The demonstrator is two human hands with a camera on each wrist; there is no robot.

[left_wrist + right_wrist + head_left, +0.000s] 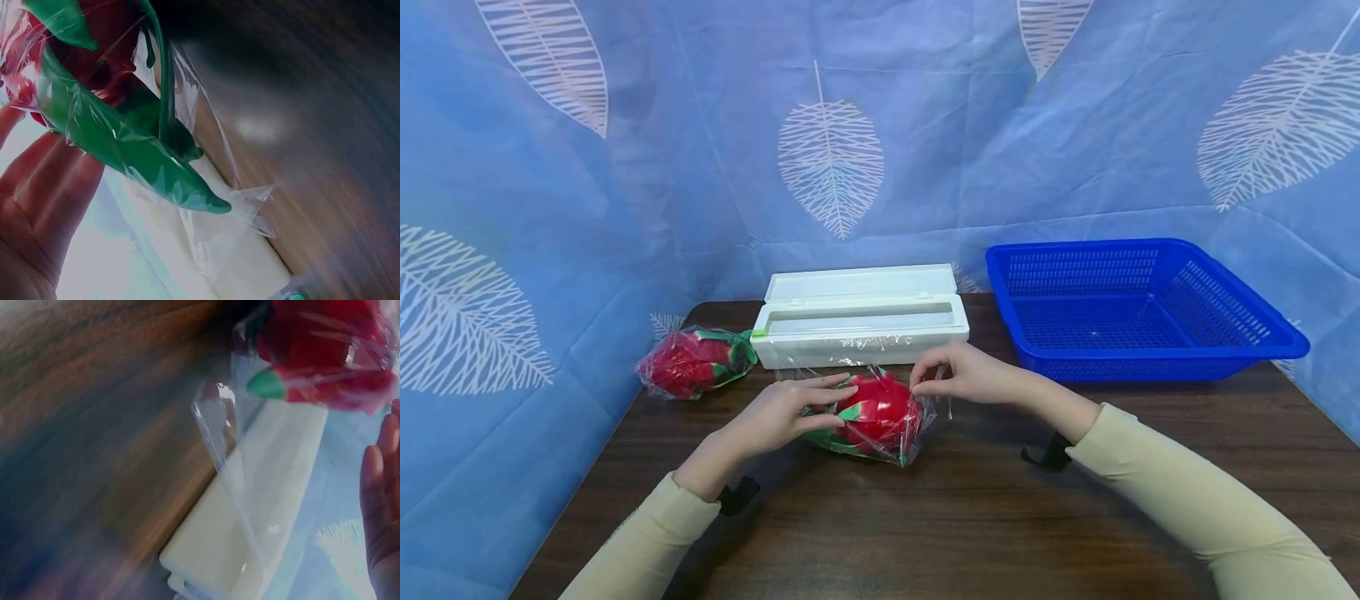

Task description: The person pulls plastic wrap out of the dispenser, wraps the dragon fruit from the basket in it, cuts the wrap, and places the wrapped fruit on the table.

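Observation:
A red toy dragon fruit with green leaf tips lies on the table, covered in clear plastic film. My left hand rests on its left side, with fairly straight fingers over the top and the thumb toward the near side. In the left wrist view, the fingertips meet the film beside a long green leaf. On the fruit's right, my right hand pinches the film between thumb and curled forefinger. A loose fold of film hangs below the fruit in the right wrist view.
Just behind the fruit stands a white film box, its lid raised. Another wrapped dragon fruit lies at the table's back left. A blue plastic basket occupies the back right. A leaf-patterned blue cloth hangs behind the brown table.

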